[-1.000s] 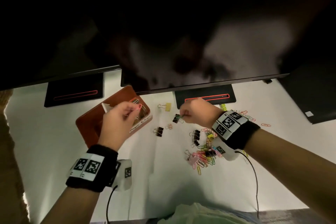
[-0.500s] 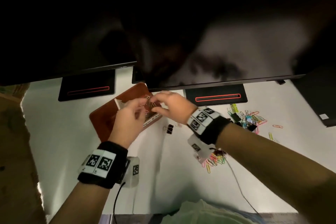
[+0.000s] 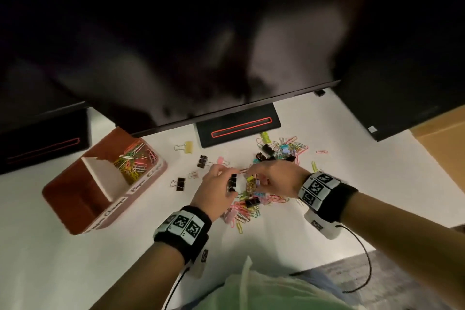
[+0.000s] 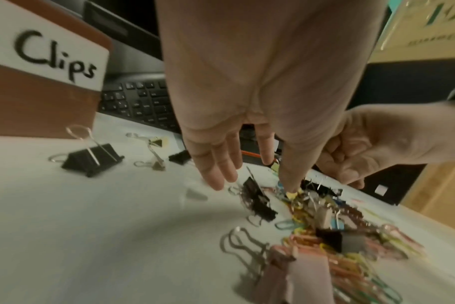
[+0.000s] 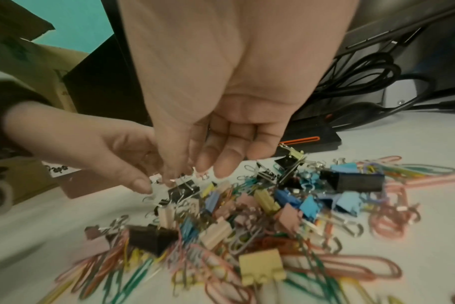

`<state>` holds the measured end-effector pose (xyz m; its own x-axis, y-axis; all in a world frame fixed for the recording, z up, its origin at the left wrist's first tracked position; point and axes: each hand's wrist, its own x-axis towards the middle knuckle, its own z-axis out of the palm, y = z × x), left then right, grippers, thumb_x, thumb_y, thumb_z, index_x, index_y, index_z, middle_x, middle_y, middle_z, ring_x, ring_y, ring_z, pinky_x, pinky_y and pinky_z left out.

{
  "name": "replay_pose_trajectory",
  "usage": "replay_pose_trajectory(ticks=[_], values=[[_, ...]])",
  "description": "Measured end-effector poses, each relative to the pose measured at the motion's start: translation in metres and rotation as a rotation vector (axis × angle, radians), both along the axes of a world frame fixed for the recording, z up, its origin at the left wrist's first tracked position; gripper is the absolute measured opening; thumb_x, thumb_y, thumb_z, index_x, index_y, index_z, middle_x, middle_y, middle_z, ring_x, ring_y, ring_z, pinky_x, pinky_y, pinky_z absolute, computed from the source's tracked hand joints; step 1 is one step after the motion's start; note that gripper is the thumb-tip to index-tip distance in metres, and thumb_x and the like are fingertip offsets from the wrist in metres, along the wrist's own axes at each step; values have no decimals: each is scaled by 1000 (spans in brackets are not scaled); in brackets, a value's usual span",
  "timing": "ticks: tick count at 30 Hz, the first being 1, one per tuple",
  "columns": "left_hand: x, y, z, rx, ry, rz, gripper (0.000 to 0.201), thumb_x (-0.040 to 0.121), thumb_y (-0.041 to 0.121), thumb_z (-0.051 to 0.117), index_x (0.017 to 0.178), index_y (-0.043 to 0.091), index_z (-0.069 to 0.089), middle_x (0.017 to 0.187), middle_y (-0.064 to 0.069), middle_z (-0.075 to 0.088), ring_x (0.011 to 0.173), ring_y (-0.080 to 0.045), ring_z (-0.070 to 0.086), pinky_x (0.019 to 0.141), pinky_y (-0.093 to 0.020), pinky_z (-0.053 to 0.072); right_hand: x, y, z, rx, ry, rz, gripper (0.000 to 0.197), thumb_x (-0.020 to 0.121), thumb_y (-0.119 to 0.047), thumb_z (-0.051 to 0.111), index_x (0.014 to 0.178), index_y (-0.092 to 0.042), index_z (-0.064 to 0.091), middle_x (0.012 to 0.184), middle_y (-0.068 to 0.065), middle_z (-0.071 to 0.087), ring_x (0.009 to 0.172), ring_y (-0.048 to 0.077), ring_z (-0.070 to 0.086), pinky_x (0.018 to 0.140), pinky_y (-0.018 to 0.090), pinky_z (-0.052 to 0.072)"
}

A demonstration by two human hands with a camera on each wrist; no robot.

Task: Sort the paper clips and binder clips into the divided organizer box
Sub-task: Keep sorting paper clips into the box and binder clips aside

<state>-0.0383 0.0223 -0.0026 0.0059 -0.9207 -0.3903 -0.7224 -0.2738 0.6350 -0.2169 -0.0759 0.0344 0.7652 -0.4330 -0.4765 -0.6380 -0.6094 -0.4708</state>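
Both hands over the mixed clip pile [image 3: 254, 199] on the white table [image 3: 75, 272], right of the organizer box [image 3: 83, 199]. Left hand [image 3: 216, 192]: grip released, fingers straight, tips down into the pile by a black binder clip [image 3: 232, 181]. Right hand [image 3: 275, 180]: fingers curled at the pile; can't tell if it holds anything. Colored paper clips [image 3: 133, 161] sit in the box's far compartment.

Both forearms are bare. Each wrist wears a black band [image 3: 182, 233] carrying white tiles printed with black square markers, the right band [image 3: 324, 192] likewise. A white camera block [image 3: 320, 225] hangs under each, trailing a thin black cable [image 3: 366, 259]. A pale green shirt [image 3: 264, 292] covers the torso.
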Motion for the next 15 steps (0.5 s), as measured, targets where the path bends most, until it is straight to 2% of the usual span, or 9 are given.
replay_pose_trajectory(ticks=[2, 6, 7, 9, 11, 13, 15], values=[[-5, -6, -9, 34, -43, -4, 51, 82, 16, 66, 128, 26, 48, 139, -2, 34, 127, -20, 39, 108, -36, 37, 0, 3, -7, 15, 3, 32, 46, 88, -32, 61, 131, -24, 49, 115, 1, 63, 94, 18, 62, 79, 29, 50], [-3, -15, -16, 38, -44, 47, 45, 82, 5, 65, 123, 20, 55, 134, -1, 39, 125, -16, 43, 109, -31, 37, 0, -2, -26, -34, 72, 63, 48, 85, -38, 62, 129, -24, 48, 114, 3, 59, 98, 24, 61, 80, 32, 50], [-1, -16, -15, 32, -46, 55, 44, 82, 3, 63, 123, 18, 56, 130, -1, 41, 120, -14, 47, 108, -27, 37, -1, -4, -30, -35, 83, 53, 48, 83, -37, 63, 127, -23, 49, 116, 2, 57, 100, 24, 60, 82, 34, 51], [6, -17, -12, 13, -34, 88, 42, 83, -1, 59, 122, 15, 57, 122, 0, 45, 100, -10, 56, 100, -21, 43, -5, -10, -34, -23, 78, 19, 43, 81, -32, 66, 119, -21, 50, 118, 1, 55, 100, 23, 59, 83, 36, 52], [13, -15, -10, -22, -8, 138, 38, 83, -5, 57, 117, 12, 61, 114, 1, 48, 84, -7, 57, 92, -20, 48, -10, -15, -36, -23, 57, -7, 34, 82, -29, 66, 112, -19, 52, 116, 0, 55, 93, 18, 57, 78, 32, 50], [17, -11, -10, -58, 20, 183, 34, 82, -6, 59, 111, 9, 65, 107, 3, 49, 80, -7, 58, 90, -23, 50, -15, -19, -37, -39, 43, -9, 24, 86, -29, 62, 107, -19, 55, 112, 0, 55, 86, 16, 55, 73, 28, 47], [21, -7, -11, -83, 39, 227, 31, 81, -7, 60, 107, 8, 67, 105, 3, 50, 79, -8, 59, 89, -23, 51, -19, -25, -37, -46, 31, -11, 17, 88, -28, 59, 104, -20, 58, 110, -1, 56, 90, 18, 59, 74, 29, 50]])
